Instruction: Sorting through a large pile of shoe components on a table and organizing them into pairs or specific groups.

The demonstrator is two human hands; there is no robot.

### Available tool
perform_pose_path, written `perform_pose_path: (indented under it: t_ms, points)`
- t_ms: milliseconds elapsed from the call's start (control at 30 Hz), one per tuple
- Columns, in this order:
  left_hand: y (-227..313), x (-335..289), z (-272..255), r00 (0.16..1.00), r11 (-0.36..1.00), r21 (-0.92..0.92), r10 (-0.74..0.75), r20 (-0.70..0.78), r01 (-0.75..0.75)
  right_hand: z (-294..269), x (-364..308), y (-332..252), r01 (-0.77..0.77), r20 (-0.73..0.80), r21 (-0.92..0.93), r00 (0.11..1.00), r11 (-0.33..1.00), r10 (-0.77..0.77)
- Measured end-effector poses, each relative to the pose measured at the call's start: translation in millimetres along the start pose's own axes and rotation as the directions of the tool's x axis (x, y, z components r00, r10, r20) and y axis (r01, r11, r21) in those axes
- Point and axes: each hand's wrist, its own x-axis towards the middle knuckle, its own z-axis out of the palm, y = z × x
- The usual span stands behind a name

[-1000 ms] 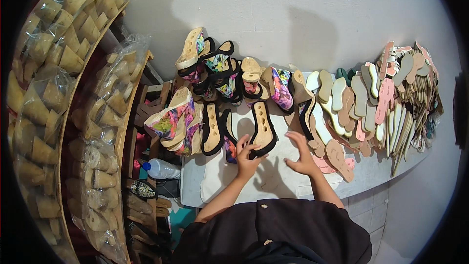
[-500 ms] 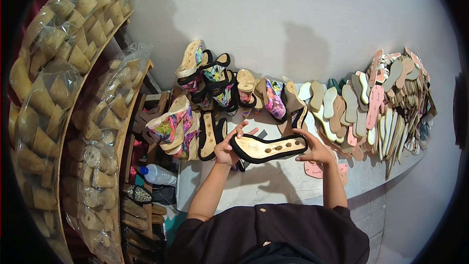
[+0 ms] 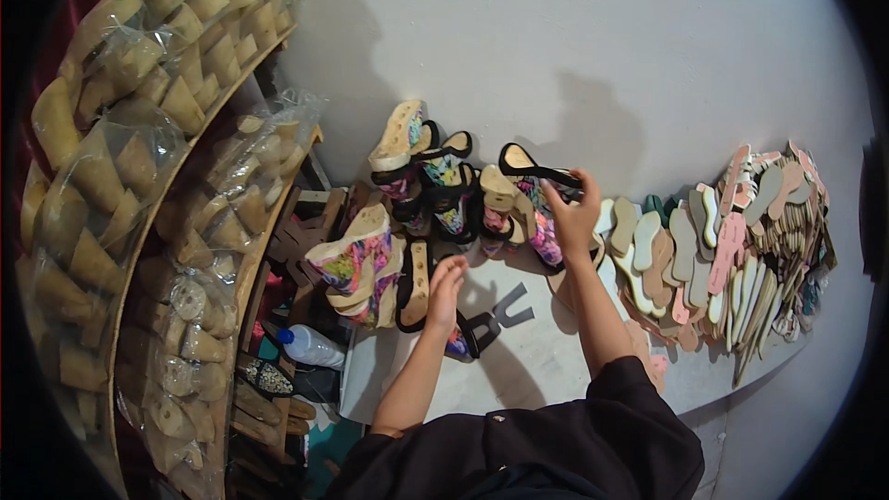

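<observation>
My right hand (image 3: 576,211) is closed around one end of a black-edged shoe sole (image 3: 521,160) with a tan face. It holds the sole up at the back of the table, just above the floral wedge shoe bases (image 3: 543,233). Lower down on the left, my left hand (image 3: 444,294) is empty, its fingers stretched out. Beside that hand lie another black-edged sole (image 3: 419,289) and a floral piece with a black band (image 3: 460,343). A grey V-shaped piece (image 3: 515,307) rests on the white table to its right.
Stacked floral wedges (image 3: 356,255) crowd the table's left side. Many loose insoles (image 3: 681,241) cover the right end of the white table (image 3: 556,372). Shelves of bagged wooden shoe lasts (image 3: 190,306) rise at left, near a blue-capped bottle (image 3: 313,348). A wall (image 3: 648,37) stands behind.
My right hand has carried the sole away from me, up to the wedges at the back. My left hand has let go of it and stayed lower left. The view has shifted slightly.
</observation>
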Motion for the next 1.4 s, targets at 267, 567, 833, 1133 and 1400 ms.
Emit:
perform_pose_path:
  t_ms: [267, 567, 833, 1133, 1400]
  points:
    - [0.5, -14.7, -19.0, 0.989, 0.99, 0.11, 0.102, -0.105, -0.09, 104.5, -13.8, 38.6, 0.015, 0.091, -0.247, 0.996, 0.969, 0.008]
    - [5.4, -7.9, -16.7, 0.979, 0.98, 0.145, 0.153, -0.137, -0.132, 131.5, -20.2, 36.7, -0.047, 0.129, -0.352, 0.987, 0.935, 0.099]
    - [-0.5, -9.5, -16.1, 0.984, 0.988, 0.112, 0.124, -0.131, -0.109, 137.7, -22.7, 36.1, -0.014, 0.192, -0.388, 0.977, 0.922, 0.096]
    - [-5.4, -8.9, -11.2, 0.99, 0.986, 0.145, 0.097, -0.106, -0.081, 123.6, -35.7, 36.3, 0.013, 0.234, -0.346, 0.97, 0.938, 0.073]
    - [-18.0, -9.4, -1.4, 0.99, 0.983, 0.154, 0.116, -0.075, -0.104, 71.9, -57.7, 75.3, -0.023, 0.236, -0.24, 0.968, 0.971, 0.081]
